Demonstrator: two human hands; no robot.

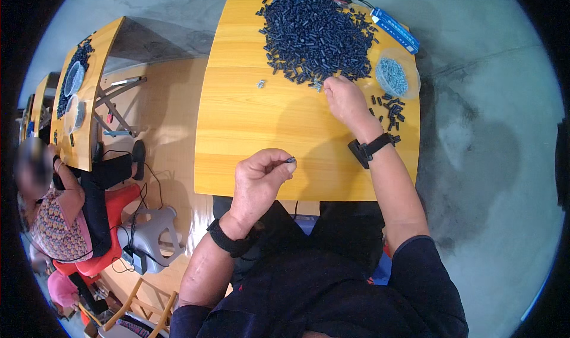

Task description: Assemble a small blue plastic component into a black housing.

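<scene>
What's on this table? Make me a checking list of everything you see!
Surface: yellow wooden table, mostly bare.
Job's things: big pile of small black tubes; clear bowl of small silver parts.
Clutter: loose black tubes; blue box; stray silver bits.
Hands: left hand pinches one small piece; right hand touches the pile's edge.
Cables: thin wire at the table's far edge.
Surroundings: another person seated at a second table; grey stool.

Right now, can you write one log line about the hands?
left hand: pinches small dark metal piece | right hand: at heap of small black plastic cylinders | yellow wooden table
</scene>
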